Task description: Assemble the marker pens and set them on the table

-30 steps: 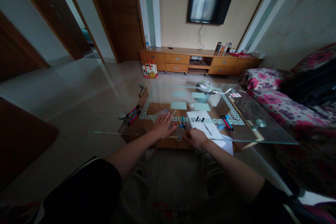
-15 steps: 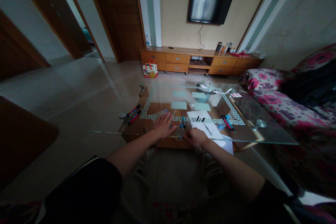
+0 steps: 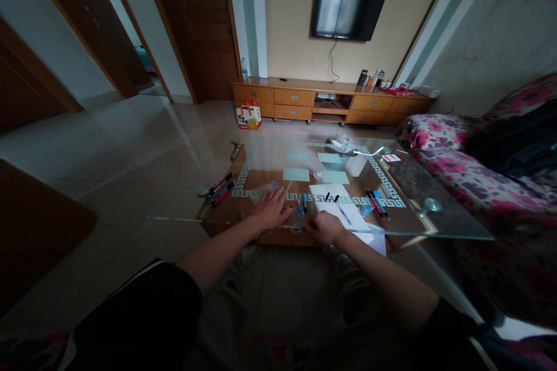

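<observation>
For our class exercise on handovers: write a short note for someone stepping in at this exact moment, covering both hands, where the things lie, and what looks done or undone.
Left hand: flat, fingers spread, on the glass coffee table.
Right hand: curled at the table's near edge beside the white paper sheet; whether it grips anything cannot be told.
Small blue-capped markers lie between the hands.
Red and black pens lie far left and right of the sheet.
Done or left: unclear.

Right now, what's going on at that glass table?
A person leans over the glass coffee table. The left hand lies flat, fingers spread, on the glass near some blue-capped pens. The right hand is curled at the near edge beside a sheet of white paper; whether it grips anything is unclear. More pens lie at the left.
</observation>
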### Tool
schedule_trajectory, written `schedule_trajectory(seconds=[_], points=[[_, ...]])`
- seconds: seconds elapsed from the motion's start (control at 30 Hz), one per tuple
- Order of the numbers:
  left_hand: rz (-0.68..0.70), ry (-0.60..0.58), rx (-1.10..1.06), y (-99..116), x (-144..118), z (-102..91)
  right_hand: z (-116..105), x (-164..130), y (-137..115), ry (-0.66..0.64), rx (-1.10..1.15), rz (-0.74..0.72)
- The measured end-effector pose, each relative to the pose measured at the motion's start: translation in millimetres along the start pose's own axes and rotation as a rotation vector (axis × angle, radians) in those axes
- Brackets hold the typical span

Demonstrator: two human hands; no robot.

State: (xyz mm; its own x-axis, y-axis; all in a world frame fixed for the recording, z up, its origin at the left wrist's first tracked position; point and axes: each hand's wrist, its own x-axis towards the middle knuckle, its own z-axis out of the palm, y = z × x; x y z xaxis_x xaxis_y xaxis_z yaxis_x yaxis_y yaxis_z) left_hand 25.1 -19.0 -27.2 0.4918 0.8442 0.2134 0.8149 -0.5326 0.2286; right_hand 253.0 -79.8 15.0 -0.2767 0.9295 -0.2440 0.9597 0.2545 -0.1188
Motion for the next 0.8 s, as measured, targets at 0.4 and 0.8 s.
schedule_trajectory(seconds=[0.4,0.8], points=[[0.25,-0.082,-0.044,22.5,0.1,-14.6,-6.6,-2.4,1.4,0.167,0.116,-0.085],[0.271,-0.051,-0.034,24.6,2.9,-19.7,-0.8,1.0,7.2,0.279,0.177,-0.131]])
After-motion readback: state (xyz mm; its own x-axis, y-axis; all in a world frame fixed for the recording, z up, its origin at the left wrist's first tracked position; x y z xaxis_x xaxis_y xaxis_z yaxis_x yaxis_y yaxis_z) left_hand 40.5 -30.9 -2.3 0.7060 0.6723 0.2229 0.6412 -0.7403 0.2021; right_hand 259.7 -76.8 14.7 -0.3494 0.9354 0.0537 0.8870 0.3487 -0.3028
